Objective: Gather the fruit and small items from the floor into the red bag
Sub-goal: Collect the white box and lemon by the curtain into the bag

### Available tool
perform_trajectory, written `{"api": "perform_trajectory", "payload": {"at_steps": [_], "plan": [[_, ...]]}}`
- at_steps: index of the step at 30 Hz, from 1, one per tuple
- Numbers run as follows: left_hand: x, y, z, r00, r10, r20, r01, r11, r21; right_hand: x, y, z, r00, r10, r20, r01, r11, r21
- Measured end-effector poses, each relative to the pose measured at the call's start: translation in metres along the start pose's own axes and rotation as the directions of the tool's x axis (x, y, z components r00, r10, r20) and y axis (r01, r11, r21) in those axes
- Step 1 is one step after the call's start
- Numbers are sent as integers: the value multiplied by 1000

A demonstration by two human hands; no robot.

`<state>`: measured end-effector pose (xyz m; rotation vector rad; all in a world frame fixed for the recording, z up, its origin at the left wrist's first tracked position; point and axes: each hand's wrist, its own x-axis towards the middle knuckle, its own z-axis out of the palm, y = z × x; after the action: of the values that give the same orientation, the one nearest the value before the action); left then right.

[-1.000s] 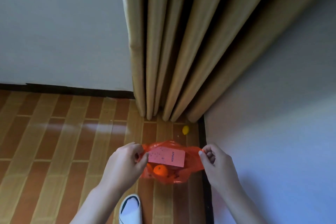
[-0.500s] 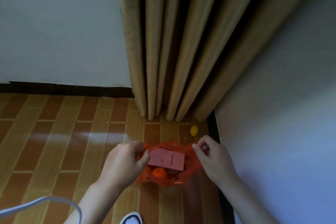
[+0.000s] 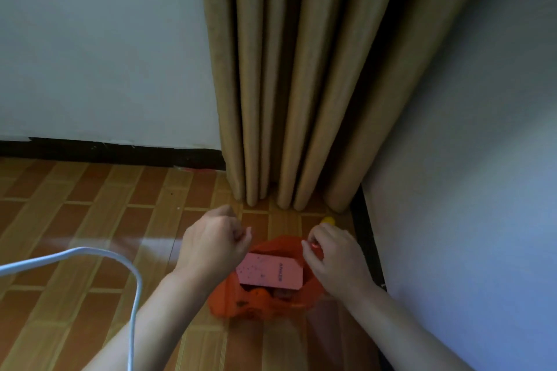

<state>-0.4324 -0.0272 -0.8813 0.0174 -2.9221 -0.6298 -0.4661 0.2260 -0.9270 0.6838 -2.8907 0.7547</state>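
Head view, left to right: a white cable point(image 3: 132, 274) loops over the wooden floor point(image 3: 90, 220), further in than half a second ago. The left hand point(image 3: 214, 247) is curled closed; whether it pinches the red bag point(image 3: 259, 304) cannot be told. The bag sits on the floor between both hands, and a pink box point(image 3: 269, 271) lies in its mouth, long axis left-right. The right hand point(image 3: 334, 253) pinches the rim. A yellow fruit point(image 3: 328, 220) lies behind it, now partly hidden, near the curtain point(image 3: 301, 84).
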Motion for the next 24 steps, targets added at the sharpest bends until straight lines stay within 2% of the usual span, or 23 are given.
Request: {"api": "perform_trajectory", "payload": {"at_steps": [6, 10, 13, 15, 20, 24], "plan": [[-11, 2, 36, 997, 11, 76, -14, 999, 42, -4, 16, 29, 994, -84, 75, 94, 985, -142], [-17, 4, 60, 977, 32, 209, -39, 999, 29, -5, 21, 44, 975, -77, 209, 119, 974, -192], [-24, 6, 80, 942, 71, 329, -125, 981, 148, -3, 25, 54, 954, -99, 284, 167, 960, -223], [-28, 5, 95, 896, 35, 443, -131, 973, 188, 0, 29, 62, 932, -115, 343, 201, 953, -226], [-43, -10, 132, 795, -48, 604, -146, 952, 268, 3, 34, 94, 845, -108, 524, 282, 922, -264], [-56, -22, 148, 754, -85, 652, -144, 946, 289, 2, 45, 117, 719, -73, 691, 340, 904, -258]]}}
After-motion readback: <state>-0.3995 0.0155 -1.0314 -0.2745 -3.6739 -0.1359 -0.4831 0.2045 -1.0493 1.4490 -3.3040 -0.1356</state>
